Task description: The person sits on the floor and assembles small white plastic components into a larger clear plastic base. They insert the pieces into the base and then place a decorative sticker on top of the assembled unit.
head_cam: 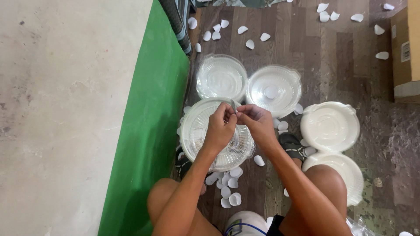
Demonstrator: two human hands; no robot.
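Both hands meet over the far rim of a clear plastic lid stack point(205, 140) that sits on the wooden floor point(332, 74) between the person's knees. The left hand point(220, 126) is curled, its fingertips pinched on something small and pale at the rim; the right hand point(257, 122) is curled the same way, its fingertips touching the left's at that same spot. What they pinch is too small to make out, though it looks like a thin edge of clear plastic. The ribbed clear stack lies directly under and just near of the hands, partly hidden by the left wrist.

Just beyond the hands lie two more clear round lids side by side: one on the left point(221, 76), one on the right point(273, 89) with a small white disc at its centre. To the right of the hands sits a white round container point(330, 126), and nearer, beside the right knee, a second white one point(345, 172).

Small white paper pieces point(229, 185) are scattered on the floor near the clear stack and far across the boards. A green mat point(148, 131) runs along the left, next to bare concrete. A cardboard box point(407, 48) stands at the far right.
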